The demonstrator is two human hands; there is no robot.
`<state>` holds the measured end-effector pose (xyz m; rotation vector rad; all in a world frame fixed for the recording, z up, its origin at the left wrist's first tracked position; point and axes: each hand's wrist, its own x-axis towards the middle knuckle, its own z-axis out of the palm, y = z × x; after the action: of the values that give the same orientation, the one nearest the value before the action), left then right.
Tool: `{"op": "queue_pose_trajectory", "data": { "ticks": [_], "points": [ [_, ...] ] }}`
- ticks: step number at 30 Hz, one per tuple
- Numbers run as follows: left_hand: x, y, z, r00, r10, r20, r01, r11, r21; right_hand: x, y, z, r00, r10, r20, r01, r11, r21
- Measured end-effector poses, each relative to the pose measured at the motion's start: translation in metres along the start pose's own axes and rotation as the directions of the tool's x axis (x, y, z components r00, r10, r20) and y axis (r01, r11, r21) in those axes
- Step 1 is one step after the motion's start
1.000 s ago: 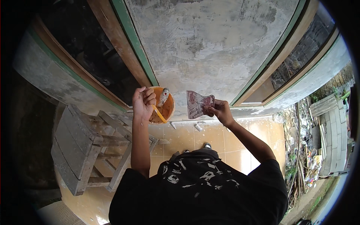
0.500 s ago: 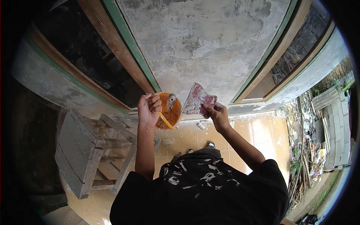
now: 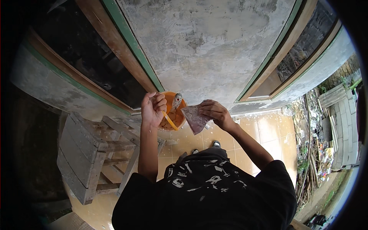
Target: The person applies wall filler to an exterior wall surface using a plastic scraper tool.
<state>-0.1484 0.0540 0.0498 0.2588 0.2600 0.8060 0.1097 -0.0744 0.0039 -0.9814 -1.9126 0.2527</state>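
Note:
My left hand is closed around the yellow handle of an orange bucket, which hangs beside it. Inside the bucket, a tool with a plaster-smeared grip leans against the far wall, its lower end hard to make out. Just right of the bucket, my right hand pinches a flat, reddish putty spreader smeared with pale filler. The spreader's wide edge is turned toward the bucket's rim and down. The palm side of my right hand is hidden.
Ahead stands a patchy grey plastered wall between two wood-framed windows with green trim. At left is a grey wooden stand. Splattered tan tiles lie underfoot; sticks and rubble line the right side.
My right hand has turned the putty spreader over from pointing up to pointing down and brought it closer to the bucket. The left hand has hardly moved.

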Motion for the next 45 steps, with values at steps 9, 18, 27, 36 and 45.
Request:
{"op": "queue_pose_trajectory", "data": {
  "ticks": [9,18,27,36,45],
  "points": [
    [0.001,0.004,0.009,0.994,-0.114,0.002,0.114,0.993,0.025,0.019,0.006,-0.020,0.973,-0.158,0.170,0.193,0.958,-0.210],
    [0.008,0.013,0.004,0.974,-0.221,0.053,0.220,0.975,0.015,0.024,0.022,0.004,0.909,-0.276,0.311,0.345,0.919,-0.193],
    [0.006,0.027,-0.007,0.987,-0.159,-0.026,0.159,0.987,0.003,0.002,0.048,-0.008,0.846,-0.313,0.432,0.429,0.880,-0.204],
    [-0.004,0.042,-0.008,0.993,0.051,-0.107,-0.035,0.989,0.142,-0.047,0.086,-0.020,0.926,0.206,0.317,-0.125,0.959,-0.256],
    [0.002,0.029,-0.006,0.997,0.025,-0.079,-0.015,0.992,0.124,-0.013,0.023,0.005,0.666,0.683,0.301,-0.665,0.361,0.654]
  ]
}}
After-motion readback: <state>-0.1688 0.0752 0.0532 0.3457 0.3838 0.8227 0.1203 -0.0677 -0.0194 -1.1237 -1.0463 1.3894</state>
